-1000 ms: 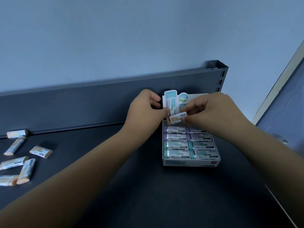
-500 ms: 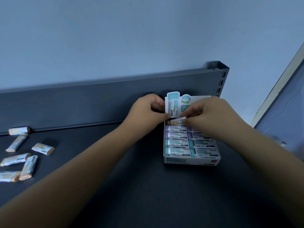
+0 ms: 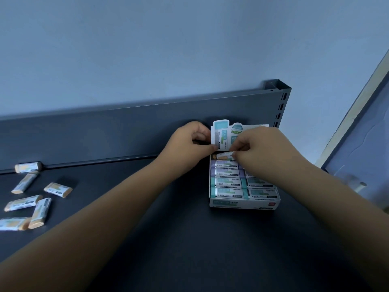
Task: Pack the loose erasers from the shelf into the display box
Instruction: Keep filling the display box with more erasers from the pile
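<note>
A white display box (image 3: 244,203) stands on the dark shelf, with rows of wrapped purple and teal erasers inside. Its printed header card (image 3: 221,133) stands upright at the back. My left hand (image 3: 187,144) pinches the left edge of that card with thumb and fingers. My right hand (image 3: 263,148) pinches an orange eraser (image 3: 223,155) and holds it low at the box's back row, just above the purple erasers. Several loose orange erasers (image 3: 57,189) lie far left on the shelf.
The shelf's dark back panel (image 3: 105,131) rises right behind the box, with a slotted upright post (image 3: 281,102) at its right end. A pale blue wall is above. A framed panel (image 3: 357,144) leans at the far right.
My right hand has lowered the orange eraser from in front of the header card down to the box's back row. My left hand has stayed at the card.
</note>
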`<state>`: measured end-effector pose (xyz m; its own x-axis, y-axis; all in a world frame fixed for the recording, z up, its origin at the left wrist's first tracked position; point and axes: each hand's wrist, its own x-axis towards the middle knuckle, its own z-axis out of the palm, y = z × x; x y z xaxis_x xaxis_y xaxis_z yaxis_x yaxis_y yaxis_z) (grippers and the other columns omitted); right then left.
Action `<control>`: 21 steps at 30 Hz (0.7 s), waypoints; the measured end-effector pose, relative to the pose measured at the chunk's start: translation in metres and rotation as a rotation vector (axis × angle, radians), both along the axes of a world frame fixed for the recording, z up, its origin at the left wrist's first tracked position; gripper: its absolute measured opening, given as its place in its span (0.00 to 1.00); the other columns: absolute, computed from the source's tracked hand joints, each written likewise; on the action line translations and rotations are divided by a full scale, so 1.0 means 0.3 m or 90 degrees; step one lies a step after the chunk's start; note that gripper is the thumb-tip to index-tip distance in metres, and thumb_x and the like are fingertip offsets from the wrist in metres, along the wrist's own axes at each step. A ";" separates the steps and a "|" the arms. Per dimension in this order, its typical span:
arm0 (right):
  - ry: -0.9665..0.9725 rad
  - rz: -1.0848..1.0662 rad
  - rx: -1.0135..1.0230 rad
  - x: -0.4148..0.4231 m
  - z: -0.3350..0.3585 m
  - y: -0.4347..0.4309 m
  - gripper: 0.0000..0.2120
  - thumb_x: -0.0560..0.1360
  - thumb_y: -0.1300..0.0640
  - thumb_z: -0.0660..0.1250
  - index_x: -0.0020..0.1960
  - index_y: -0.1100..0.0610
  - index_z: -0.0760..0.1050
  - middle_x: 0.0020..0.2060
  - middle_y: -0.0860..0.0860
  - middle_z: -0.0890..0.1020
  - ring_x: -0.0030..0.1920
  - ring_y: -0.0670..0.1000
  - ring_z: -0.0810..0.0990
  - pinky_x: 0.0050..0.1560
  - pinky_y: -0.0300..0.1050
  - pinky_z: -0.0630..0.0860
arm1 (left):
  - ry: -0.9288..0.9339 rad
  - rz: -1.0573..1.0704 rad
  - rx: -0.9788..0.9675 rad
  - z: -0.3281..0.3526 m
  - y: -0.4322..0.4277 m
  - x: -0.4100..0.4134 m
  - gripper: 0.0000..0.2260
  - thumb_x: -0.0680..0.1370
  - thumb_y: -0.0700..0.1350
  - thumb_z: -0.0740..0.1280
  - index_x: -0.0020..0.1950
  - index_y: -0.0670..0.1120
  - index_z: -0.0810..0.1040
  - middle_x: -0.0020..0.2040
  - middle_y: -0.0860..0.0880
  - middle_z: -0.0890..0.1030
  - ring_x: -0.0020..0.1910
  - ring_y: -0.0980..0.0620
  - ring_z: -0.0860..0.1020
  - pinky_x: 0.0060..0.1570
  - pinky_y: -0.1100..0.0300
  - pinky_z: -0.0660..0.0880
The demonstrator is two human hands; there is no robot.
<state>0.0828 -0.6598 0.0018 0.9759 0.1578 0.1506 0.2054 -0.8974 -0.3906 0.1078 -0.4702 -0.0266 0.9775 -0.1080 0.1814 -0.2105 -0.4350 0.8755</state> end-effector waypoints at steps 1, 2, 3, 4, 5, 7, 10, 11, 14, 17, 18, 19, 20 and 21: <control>0.007 -0.008 0.028 0.000 -0.004 -0.004 0.09 0.75 0.56 0.68 0.48 0.45 0.85 0.42 0.40 0.82 0.47 0.45 0.79 0.41 0.38 0.72 | 0.000 -0.014 0.000 -0.001 0.003 0.001 0.11 0.73 0.36 0.76 0.53 0.44 0.81 0.49 0.50 0.86 0.49 0.57 0.84 0.50 0.64 0.80; 0.007 -0.012 0.055 -0.001 -0.008 -0.008 0.07 0.75 0.56 0.69 0.47 0.44 0.84 0.41 0.40 0.82 0.47 0.45 0.80 0.41 0.37 0.72 | 0.001 -0.030 0.002 -0.001 0.007 0.002 0.12 0.73 0.36 0.76 0.54 0.44 0.82 0.50 0.50 0.86 0.48 0.57 0.84 0.50 0.64 0.80; 0.000 -0.013 0.076 -0.002 -0.012 -0.012 0.06 0.75 0.55 0.71 0.47 0.44 0.83 0.41 0.40 0.82 0.47 0.45 0.80 0.42 0.38 0.72 | 0.000 -0.043 0.006 0.001 0.009 0.003 0.12 0.73 0.35 0.76 0.55 0.44 0.83 0.50 0.50 0.87 0.48 0.58 0.84 0.49 0.65 0.80; -0.007 -0.012 0.089 -0.002 -0.014 -0.016 0.06 0.74 0.55 0.71 0.47 0.44 0.82 0.41 0.40 0.82 0.47 0.45 0.81 0.44 0.40 0.74 | -0.003 -0.054 0.009 0.003 0.010 0.004 0.12 0.74 0.35 0.76 0.56 0.43 0.83 0.51 0.50 0.87 0.47 0.58 0.84 0.49 0.65 0.80; -0.012 -0.008 0.094 -0.003 -0.014 -0.018 0.05 0.74 0.55 0.72 0.47 0.44 0.82 0.42 0.41 0.83 0.47 0.46 0.81 0.46 0.41 0.75 | -0.007 -0.061 0.013 0.005 0.011 0.007 0.11 0.74 0.35 0.75 0.56 0.43 0.83 0.51 0.50 0.87 0.47 0.58 0.84 0.49 0.65 0.80; -0.012 0.008 0.073 -0.004 -0.010 -0.020 0.06 0.75 0.55 0.71 0.46 0.43 0.83 0.43 0.40 0.84 0.47 0.44 0.81 0.47 0.40 0.75 | -0.018 -0.065 0.029 0.005 0.013 0.011 0.11 0.74 0.36 0.75 0.56 0.43 0.83 0.51 0.50 0.86 0.47 0.57 0.84 0.51 0.61 0.81; -0.013 0.031 0.001 -0.007 -0.004 -0.014 0.09 0.77 0.54 0.68 0.49 0.43 0.85 0.45 0.39 0.84 0.47 0.43 0.78 0.45 0.39 0.73 | -0.044 -0.068 0.056 -0.006 0.019 0.010 0.12 0.75 0.37 0.75 0.57 0.46 0.82 0.51 0.52 0.86 0.48 0.54 0.84 0.54 0.54 0.81; -0.011 0.037 -0.026 -0.010 -0.002 -0.009 0.10 0.78 0.54 0.66 0.50 0.43 0.85 0.47 0.40 0.84 0.46 0.43 0.78 0.46 0.39 0.73 | -0.051 -0.069 0.058 -0.012 0.020 0.007 0.13 0.74 0.38 0.75 0.58 0.47 0.82 0.52 0.53 0.86 0.49 0.53 0.84 0.54 0.53 0.81; 0.001 0.043 -0.082 -0.016 0.002 0.002 0.12 0.80 0.50 0.62 0.50 0.47 0.85 0.46 0.43 0.85 0.45 0.45 0.80 0.46 0.43 0.79 | -0.061 -0.058 0.017 -0.032 0.023 -0.003 0.16 0.73 0.38 0.76 0.58 0.49 0.78 0.52 0.52 0.85 0.48 0.49 0.83 0.53 0.50 0.81; 0.006 0.044 -0.138 -0.018 0.010 0.010 0.17 0.81 0.46 0.58 0.47 0.51 0.83 0.41 0.46 0.82 0.41 0.47 0.79 0.43 0.46 0.80 | -0.078 -0.012 -0.001 -0.042 0.015 -0.009 0.12 0.72 0.40 0.78 0.50 0.48 0.77 0.49 0.53 0.84 0.44 0.51 0.83 0.46 0.57 0.81; 0.007 0.048 -0.161 -0.019 0.012 0.014 0.17 0.81 0.46 0.57 0.47 0.52 0.82 0.40 0.47 0.81 0.41 0.48 0.79 0.43 0.47 0.80 | -0.084 -0.005 0.021 -0.042 0.010 -0.008 0.11 0.72 0.40 0.78 0.47 0.48 0.78 0.47 0.52 0.83 0.42 0.53 0.82 0.43 0.61 0.79; 0.010 0.052 -0.177 -0.021 0.015 0.019 0.17 0.81 0.46 0.57 0.46 0.52 0.82 0.39 0.48 0.81 0.40 0.48 0.79 0.42 0.47 0.80 | -0.088 -0.002 0.043 -0.040 0.005 -0.007 0.09 0.72 0.41 0.78 0.46 0.48 0.80 0.46 0.52 0.82 0.40 0.55 0.80 0.41 0.64 0.77; 0.015 0.054 -0.188 -0.023 0.018 0.023 0.17 0.81 0.47 0.57 0.46 0.52 0.81 0.39 0.48 0.80 0.40 0.49 0.79 0.42 0.48 0.80 | -0.087 0.001 0.059 -0.036 0.001 -0.005 0.07 0.72 0.41 0.78 0.45 0.48 0.81 0.45 0.51 0.81 0.38 0.57 0.78 0.39 0.66 0.75; 0.022 0.057 -0.200 -0.025 0.022 0.026 0.16 0.81 0.47 0.56 0.46 0.52 0.81 0.39 0.49 0.80 0.40 0.50 0.79 0.42 0.48 0.80 | -0.080 0.003 0.067 -0.030 -0.003 -0.003 0.06 0.72 0.41 0.77 0.44 0.48 0.82 0.43 0.50 0.82 0.37 0.57 0.77 0.38 0.65 0.74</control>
